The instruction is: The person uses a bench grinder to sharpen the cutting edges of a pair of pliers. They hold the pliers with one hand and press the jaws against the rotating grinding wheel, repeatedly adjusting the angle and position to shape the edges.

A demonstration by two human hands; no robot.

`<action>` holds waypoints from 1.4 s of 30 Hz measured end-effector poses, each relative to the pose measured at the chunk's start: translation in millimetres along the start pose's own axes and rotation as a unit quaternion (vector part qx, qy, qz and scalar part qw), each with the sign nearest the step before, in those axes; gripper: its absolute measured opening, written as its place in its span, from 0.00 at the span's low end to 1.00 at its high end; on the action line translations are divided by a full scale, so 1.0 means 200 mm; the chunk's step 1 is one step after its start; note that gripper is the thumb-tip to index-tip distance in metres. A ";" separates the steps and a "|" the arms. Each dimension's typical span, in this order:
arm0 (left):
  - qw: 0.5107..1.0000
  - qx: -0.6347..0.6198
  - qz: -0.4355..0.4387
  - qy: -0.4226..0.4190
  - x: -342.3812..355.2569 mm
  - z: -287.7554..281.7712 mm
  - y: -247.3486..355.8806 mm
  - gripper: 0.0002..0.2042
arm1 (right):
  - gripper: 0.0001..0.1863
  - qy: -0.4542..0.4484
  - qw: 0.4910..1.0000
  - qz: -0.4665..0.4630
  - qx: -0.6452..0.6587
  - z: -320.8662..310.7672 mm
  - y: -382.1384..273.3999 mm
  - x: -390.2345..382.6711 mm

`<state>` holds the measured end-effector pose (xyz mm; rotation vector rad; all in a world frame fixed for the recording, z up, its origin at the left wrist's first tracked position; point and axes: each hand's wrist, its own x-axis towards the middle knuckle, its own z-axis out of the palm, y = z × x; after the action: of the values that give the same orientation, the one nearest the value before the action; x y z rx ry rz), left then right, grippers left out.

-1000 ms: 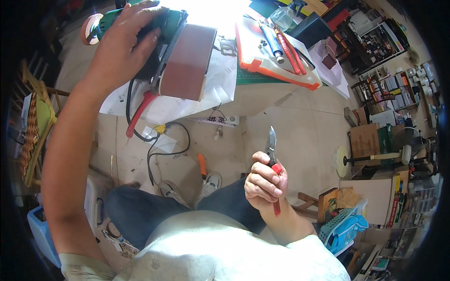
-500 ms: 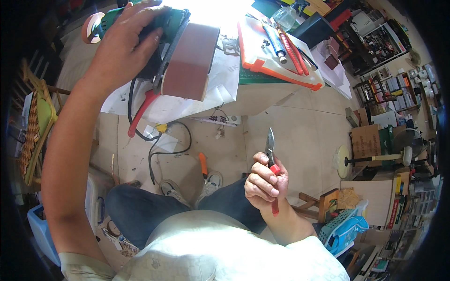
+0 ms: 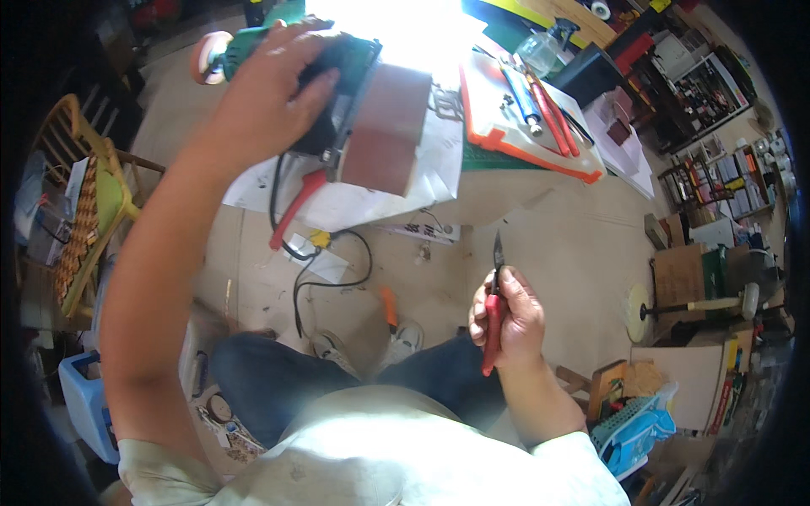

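My left hand (image 3: 274,101) lies over the green body of a belt sander (image 3: 390,126), fingers across its top and thumb on the near side. The sander's wide brown abrasive belt faces me, at the edge of the paper-covered table. Out over the floor, my right hand (image 3: 521,325) is closed around red-handled pruning shears (image 3: 493,329). Their dark, pointed blades stick up past my fingers and touch nothing. From under the sander a red handle (image 3: 297,207) juts toward me; what it belongs to is hidden.
Right of the sander, an orange-edged white case (image 3: 498,126) carries a blue tube (image 3: 525,105) and red-handled pliers (image 3: 557,118). A black cord (image 3: 367,261) loops below the table edge. An orange-handled tool (image 3: 388,305) is between my shoes. A wooden chair (image 3: 105,181) stands left.
The whole view has shifted, moving the scene rightward in the picture. My right hand has turned the shears, showing more of the red handle. The left hand stays on the sander.
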<state>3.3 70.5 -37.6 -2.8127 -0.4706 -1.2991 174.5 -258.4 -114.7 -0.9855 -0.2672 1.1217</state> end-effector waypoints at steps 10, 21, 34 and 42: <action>0.969 -0.181 -0.140 -0.092 0.09 -0.09 0.09 0.18 | 0.11 -0.097 0.952 -0.131 -0.260 0.43 -0.40 0.38; 0.964 -0.133 -0.094 -0.212 0.14 -0.13 0.12 0.18 | 0.16 -0.095 0.940 -0.083 -0.316 0.62 -0.39 0.54; 0.965 -0.070 -0.059 -0.247 0.14 -0.14 0.13 0.20 | 0.14 -0.102 0.940 -0.075 -0.316 0.61 -0.38 0.52; 0.963 -0.064 -0.049 -0.258 0.15 -0.14 0.13 0.18 | 0.14 -0.100 0.930 -0.084 -0.345 0.61 -0.39 0.54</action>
<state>7.2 49.6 5.9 -3.2677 -0.5526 -0.6024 195.6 -110.3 -14.6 -1.4308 -0.9410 0.9804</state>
